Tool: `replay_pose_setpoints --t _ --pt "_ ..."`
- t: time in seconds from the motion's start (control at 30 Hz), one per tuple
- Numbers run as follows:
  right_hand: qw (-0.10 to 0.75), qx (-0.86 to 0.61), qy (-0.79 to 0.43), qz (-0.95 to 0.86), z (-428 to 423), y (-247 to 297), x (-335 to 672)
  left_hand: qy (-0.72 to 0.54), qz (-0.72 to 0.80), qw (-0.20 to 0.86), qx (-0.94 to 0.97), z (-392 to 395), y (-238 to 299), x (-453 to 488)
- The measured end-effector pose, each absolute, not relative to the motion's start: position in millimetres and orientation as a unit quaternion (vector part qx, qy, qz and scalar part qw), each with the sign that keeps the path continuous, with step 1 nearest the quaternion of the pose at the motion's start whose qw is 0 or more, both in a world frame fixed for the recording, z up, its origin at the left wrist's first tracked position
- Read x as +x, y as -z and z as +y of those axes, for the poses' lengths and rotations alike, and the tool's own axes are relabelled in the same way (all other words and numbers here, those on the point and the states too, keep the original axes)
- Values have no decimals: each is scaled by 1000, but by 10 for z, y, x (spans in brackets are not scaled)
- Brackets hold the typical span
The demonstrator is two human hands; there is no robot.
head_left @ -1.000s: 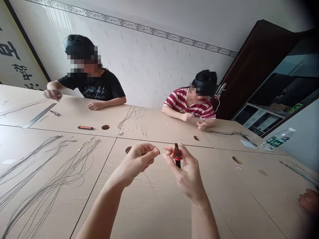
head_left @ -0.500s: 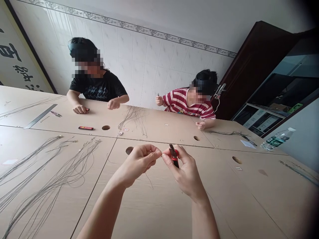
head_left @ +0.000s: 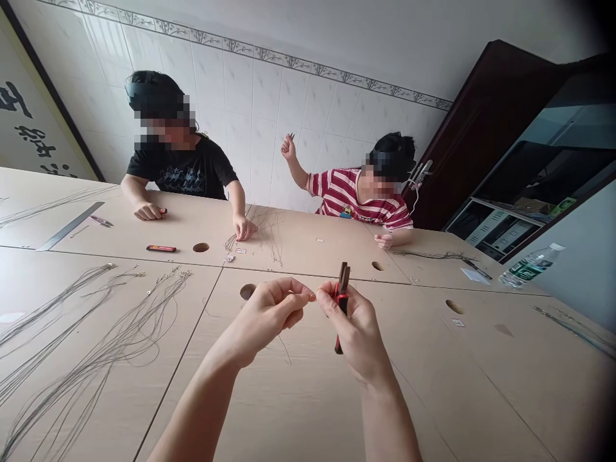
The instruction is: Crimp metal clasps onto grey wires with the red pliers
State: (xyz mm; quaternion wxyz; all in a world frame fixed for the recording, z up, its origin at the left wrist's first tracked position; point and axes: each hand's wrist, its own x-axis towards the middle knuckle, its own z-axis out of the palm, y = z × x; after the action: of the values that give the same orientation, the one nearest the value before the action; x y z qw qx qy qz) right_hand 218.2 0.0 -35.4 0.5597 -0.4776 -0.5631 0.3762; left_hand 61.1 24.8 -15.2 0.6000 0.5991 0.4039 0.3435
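Note:
My left hand (head_left: 271,313) is raised over the tan table (head_left: 298,398), thumb and forefinger pinched on the end of a thin wire (head_left: 285,346) that hangs down toward the tabletop. My right hand (head_left: 356,330) is closed round small pliers with red handles (head_left: 341,301). Their dark jaws point up and away from me. The fingertips of both hands almost touch at the wire's end.
Several long wires (head_left: 96,333) lie spread on the left of the table. Across it sit two people, one in a black shirt (head_left: 185,173), one in a striped shirt (head_left: 353,196) with a raised hand. A metal ruler (head_left: 70,226), a red-black bar (head_left: 160,248) and a water bottle (head_left: 529,265) lie about.
My right hand turned the pliers so the jaws stand upright above my fingers. The person in stripes raised a hand high; the person in black reached to the wires mid-table.

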Motion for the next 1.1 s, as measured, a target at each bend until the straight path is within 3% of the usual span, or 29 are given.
replay_pose_setpoints --t 0.53,0.83,1.1 --pt "563 -478 -379 -558 9 356 2160 -399 391 586 587 275 173 601" --pt "524 -501 -151 -672 -21 383 2251 -369 402 597 588 286 185 529" --pt "483 -467 -108 -732 -11 371 2273 -354 391 599 603 294 183 508"
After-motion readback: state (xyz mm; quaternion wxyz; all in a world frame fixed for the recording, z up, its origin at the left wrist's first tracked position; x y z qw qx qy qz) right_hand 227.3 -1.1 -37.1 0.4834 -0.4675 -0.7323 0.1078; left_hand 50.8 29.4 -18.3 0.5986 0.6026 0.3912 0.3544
